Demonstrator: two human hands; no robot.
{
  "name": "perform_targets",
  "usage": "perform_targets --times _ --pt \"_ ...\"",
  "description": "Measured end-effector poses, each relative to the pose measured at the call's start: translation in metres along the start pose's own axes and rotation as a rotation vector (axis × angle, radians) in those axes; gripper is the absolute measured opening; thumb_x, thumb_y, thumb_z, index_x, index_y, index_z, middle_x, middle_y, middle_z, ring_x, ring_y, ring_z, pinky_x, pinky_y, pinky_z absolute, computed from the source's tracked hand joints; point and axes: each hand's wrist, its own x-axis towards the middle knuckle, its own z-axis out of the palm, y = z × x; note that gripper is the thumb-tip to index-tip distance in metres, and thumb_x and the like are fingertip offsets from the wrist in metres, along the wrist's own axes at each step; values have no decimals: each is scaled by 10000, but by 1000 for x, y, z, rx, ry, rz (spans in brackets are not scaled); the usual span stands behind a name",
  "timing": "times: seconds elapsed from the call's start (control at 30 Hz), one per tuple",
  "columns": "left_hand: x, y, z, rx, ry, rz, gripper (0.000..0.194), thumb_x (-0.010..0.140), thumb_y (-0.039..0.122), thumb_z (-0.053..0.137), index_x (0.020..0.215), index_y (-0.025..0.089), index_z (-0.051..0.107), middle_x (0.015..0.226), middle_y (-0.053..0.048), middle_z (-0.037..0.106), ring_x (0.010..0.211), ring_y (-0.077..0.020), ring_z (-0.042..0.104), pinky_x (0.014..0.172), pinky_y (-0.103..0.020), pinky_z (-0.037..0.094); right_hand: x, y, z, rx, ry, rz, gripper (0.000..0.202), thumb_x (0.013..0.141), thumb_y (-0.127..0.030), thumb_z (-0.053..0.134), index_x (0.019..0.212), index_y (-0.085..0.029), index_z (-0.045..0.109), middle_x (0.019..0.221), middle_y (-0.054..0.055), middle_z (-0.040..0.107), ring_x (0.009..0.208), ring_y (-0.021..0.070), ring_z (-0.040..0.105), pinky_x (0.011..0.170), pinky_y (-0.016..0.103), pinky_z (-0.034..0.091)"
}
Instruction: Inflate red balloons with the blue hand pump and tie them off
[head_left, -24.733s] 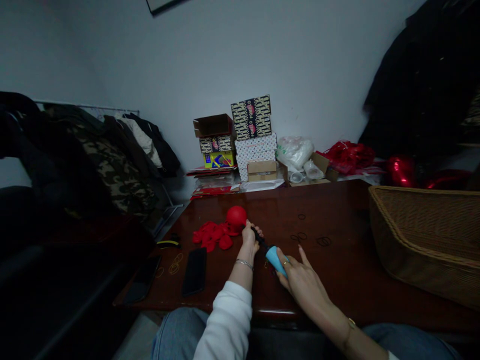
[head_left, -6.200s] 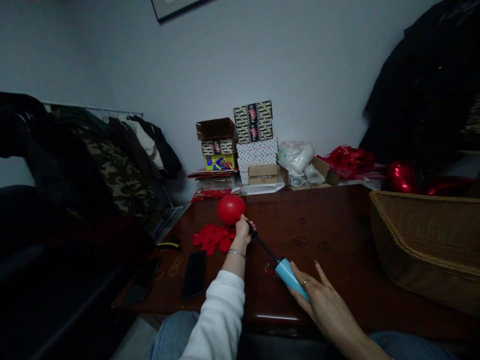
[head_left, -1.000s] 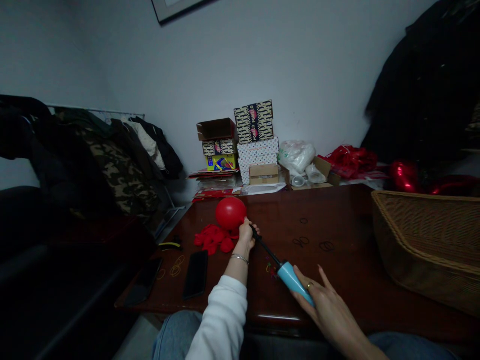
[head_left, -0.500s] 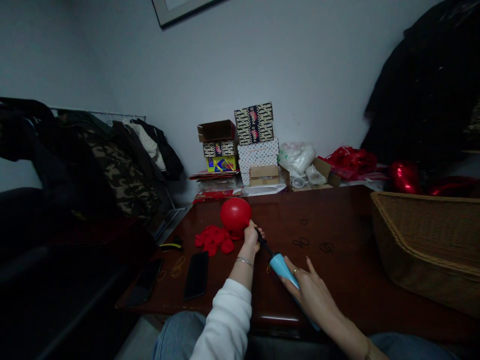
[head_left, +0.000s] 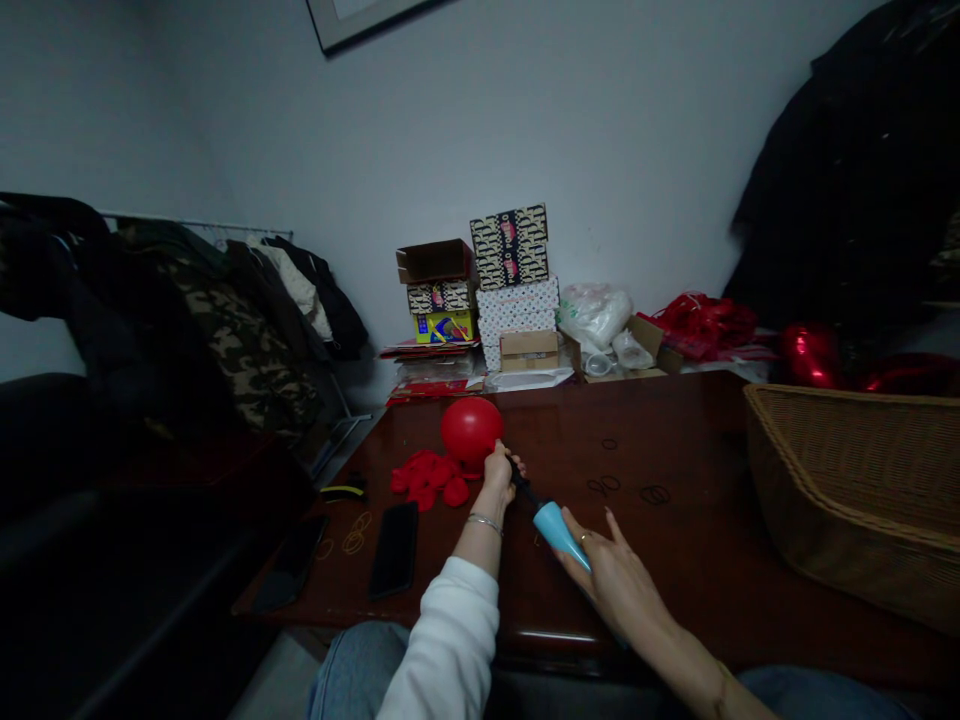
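Left hand (head_left: 499,472): pinching neck of round red rubber balloon (head_left: 471,426)
Right hand (head_left: 621,588): wrapped around light-blue plastic cylindrical pump (head_left: 559,530)
Balloon spot: just beside crumpled red pile (head_left: 421,476), brown wooden table (head_left: 559,430)

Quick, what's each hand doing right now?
Left hand: closed around the balloon's neck and the pump's black end.
Right hand: holding the blue pump body, one finger lifted off.
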Motion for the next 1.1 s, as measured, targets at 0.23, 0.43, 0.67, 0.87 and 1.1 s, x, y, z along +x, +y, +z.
perform_targets --times 0.23,0.43,0.67,0.87,1.1 --pt "7 18 -7 -28 41 49 318 926 412 360 686 203 364 483 49 380 361 -86 379 393 -196 298 -40 14 -3 -65 68 -92 498 909 -346 434 1381 -204 361 1203 79 626 1030 194 627 1139 523 150" --pt "4 22 0 -73 36 41 334 928 405 362 666 199 358 484 48 368 366 -74 361 384 -183 275 -45 14 5 -191 102 -132 657 872 -408 492 1427 -151 251 1178 144 629 1015 242 630 1112 565 180" --pt "4 12 0 -72 50 5 328 934 400 340 674 200 356 485 45 373 366 -77 364 385 -182 272 -15 -1 -2 -256 58 -83 530 864 -256 474 1365 -120 370 1061 123 670 913 216 654 1125 513 171" --pt "2 -4 7 -33 44 -15 318 929 420 341 699 202 370 487 45 388 364 -84 375 390 -191 291 24 -16 -2 -337 9 -46 504 856 -241 483 1322 -58 426 917 115 690 811 198 665 1122 473 177" --pt "3 -8 7 -10 48 19 320 922 433 363 703 200 374 480 48 391 362 -84 380 393 -196 298 36 -19 2 -360 -6 -25 514 853 -256 503 1318 -49 435 883 101 689 746 181 662 1122 449 183"
